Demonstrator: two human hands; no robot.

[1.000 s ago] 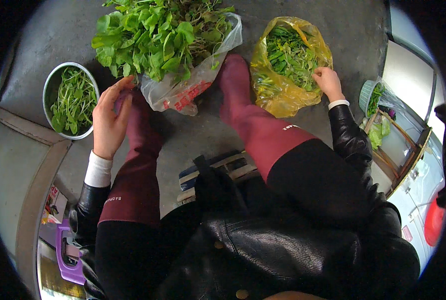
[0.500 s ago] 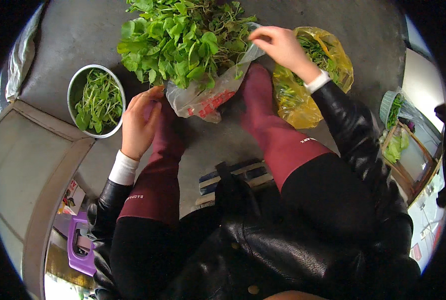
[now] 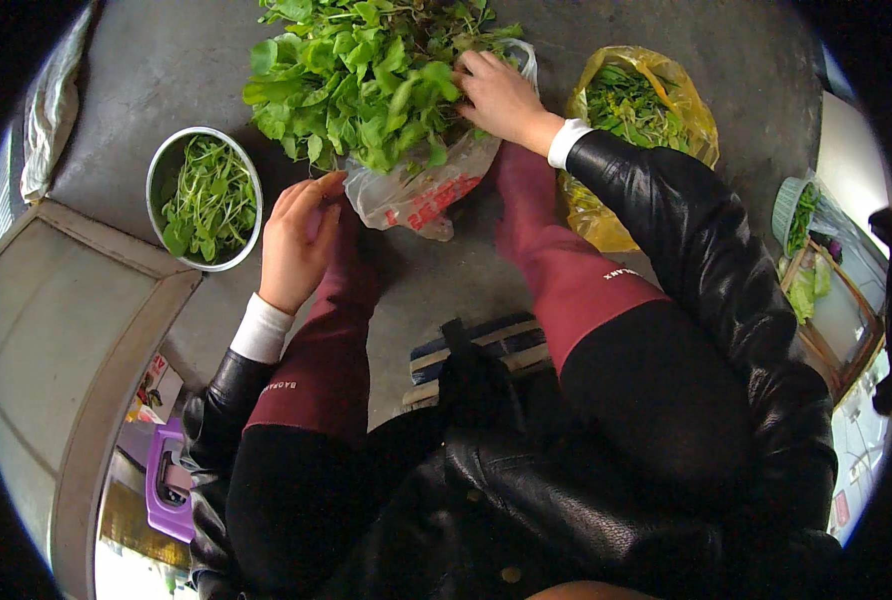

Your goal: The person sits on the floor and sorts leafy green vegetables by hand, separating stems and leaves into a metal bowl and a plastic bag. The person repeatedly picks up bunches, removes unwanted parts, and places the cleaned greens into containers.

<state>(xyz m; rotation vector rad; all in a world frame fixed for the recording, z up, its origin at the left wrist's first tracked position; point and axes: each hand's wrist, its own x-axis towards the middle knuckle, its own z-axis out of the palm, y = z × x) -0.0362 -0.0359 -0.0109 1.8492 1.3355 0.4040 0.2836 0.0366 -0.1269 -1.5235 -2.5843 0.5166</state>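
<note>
A large heap of leafy greens [image 3: 366,85] lies on a clear plastic bag with red print [image 3: 426,200], in front of my boots. My right hand [image 3: 503,97] is at the heap's right side, its bent fingers closed among the stems and leaves, fingertips partly hidden. My left hand [image 3: 296,250] hovers just left of the bag, above my left boot. Its fingers curve forward with the thumb apart, and nothing shows in them. Beside it on the left, a metal bowl [image 3: 255,225] contains loose green stems and leaves.
A yellow plastic bag [image 3: 606,232] holding greens lies to the right, partly behind my right sleeve. Maroon boots [image 3: 596,300] stand on the grey floor [image 3: 766,90]. A framed panel [image 3: 66,330] is at left, a purple plastic object [image 3: 169,500] below it. A pale green basket [image 3: 792,215] sits far right.
My right hand has moved left and down from the bag's edge into the heap of leafy greens. My left hand stays near the bag. The whole view has shifted slightly.
</note>
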